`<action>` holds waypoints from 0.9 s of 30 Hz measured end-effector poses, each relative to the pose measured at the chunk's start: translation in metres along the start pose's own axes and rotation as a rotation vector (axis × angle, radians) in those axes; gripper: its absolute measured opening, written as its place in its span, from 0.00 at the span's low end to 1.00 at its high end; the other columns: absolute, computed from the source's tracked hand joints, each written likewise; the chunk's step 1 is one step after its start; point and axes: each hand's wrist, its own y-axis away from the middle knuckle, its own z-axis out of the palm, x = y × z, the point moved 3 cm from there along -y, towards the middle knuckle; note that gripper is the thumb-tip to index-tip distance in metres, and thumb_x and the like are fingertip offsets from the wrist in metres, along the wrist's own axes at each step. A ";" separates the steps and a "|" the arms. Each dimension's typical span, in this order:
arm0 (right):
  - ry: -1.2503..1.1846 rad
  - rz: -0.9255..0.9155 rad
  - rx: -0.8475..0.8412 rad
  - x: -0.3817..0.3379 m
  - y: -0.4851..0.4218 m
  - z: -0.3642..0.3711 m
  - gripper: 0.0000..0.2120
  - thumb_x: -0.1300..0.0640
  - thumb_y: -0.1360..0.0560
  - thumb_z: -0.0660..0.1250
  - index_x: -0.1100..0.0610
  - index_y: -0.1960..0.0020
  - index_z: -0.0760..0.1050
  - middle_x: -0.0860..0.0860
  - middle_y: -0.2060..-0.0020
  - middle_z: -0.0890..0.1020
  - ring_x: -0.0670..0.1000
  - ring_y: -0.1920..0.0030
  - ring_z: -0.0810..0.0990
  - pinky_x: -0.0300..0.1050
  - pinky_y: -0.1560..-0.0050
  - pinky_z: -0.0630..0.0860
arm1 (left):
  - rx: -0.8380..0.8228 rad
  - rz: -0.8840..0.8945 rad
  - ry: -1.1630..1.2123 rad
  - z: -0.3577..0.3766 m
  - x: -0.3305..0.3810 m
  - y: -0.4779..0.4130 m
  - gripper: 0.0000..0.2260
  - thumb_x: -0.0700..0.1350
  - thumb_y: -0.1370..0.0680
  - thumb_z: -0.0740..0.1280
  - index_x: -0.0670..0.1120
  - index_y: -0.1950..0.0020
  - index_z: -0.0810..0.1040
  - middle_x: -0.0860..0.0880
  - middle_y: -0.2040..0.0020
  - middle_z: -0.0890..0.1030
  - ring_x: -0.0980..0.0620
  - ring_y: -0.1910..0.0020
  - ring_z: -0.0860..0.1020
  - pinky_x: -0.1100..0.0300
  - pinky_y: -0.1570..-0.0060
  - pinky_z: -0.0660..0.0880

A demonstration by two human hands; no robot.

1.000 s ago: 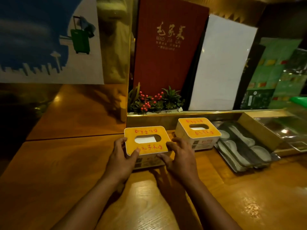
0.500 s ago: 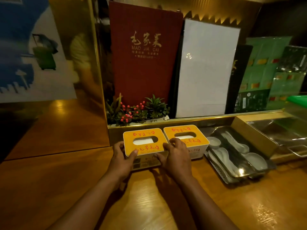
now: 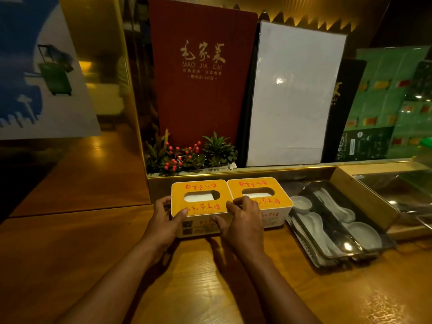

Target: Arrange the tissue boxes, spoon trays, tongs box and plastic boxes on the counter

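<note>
The left hand (image 3: pixel 163 224) clasps the left end of the near tissue box (image 3: pixel 201 206), its fingers (image 3: pixel 161 202) curled round the side wall and its thumb pressed on the yellow lid's front corner. That box sits between the two hands on the wooden counter (image 3: pixel 93 253), its long side touching the second tissue box (image 3: pixel 259 197) just to the right. The right hand (image 3: pixel 245 223) grips the near box's right end, its fingers (image 3: pixel 240 202) bent over the seam where both lids meet and its thumb against the front face. Just right of those fingers lies the spoon tray (image 3: pixel 311 249) holding white spoons (image 3: pixel 336 209), tilted, near the second box's end.
</note>
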 end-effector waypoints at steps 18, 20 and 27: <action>-0.080 -0.024 -0.042 0.003 -0.004 -0.006 0.26 0.38 0.28 0.72 0.50 0.36 0.78 0.47 0.39 0.74 0.49 0.37 0.69 0.50 0.38 0.73 | -0.007 0.035 -0.017 0.003 -0.002 0.004 0.25 0.47 0.19 0.68 0.54 0.26 0.62 0.51 0.35 0.72 0.56 0.49 0.77 0.55 0.56 0.79; -0.132 -0.047 -0.082 0.008 -0.002 -0.009 0.25 0.40 0.27 0.71 0.50 0.35 0.76 0.48 0.38 0.74 0.49 0.36 0.69 0.51 0.37 0.73 | -0.004 0.039 -0.011 0.003 0.002 0.007 0.25 0.48 0.20 0.68 0.55 0.26 0.62 0.50 0.33 0.73 0.54 0.45 0.78 0.52 0.53 0.80; -0.294 -0.054 0.061 0.040 0.020 -0.062 0.11 0.52 0.24 0.72 0.48 0.42 0.80 0.48 0.42 0.77 0.46 0.42 0.74 0.47 0.44 0.77 | 0.005 0.026 -0.057 -0.005 0.015 0.019 0.38 0.59 0.26 0.70 0.54 0.20 0.57 0.46 0.22 0.67 0.45 0.30 0.73 0.44 0.42 0.79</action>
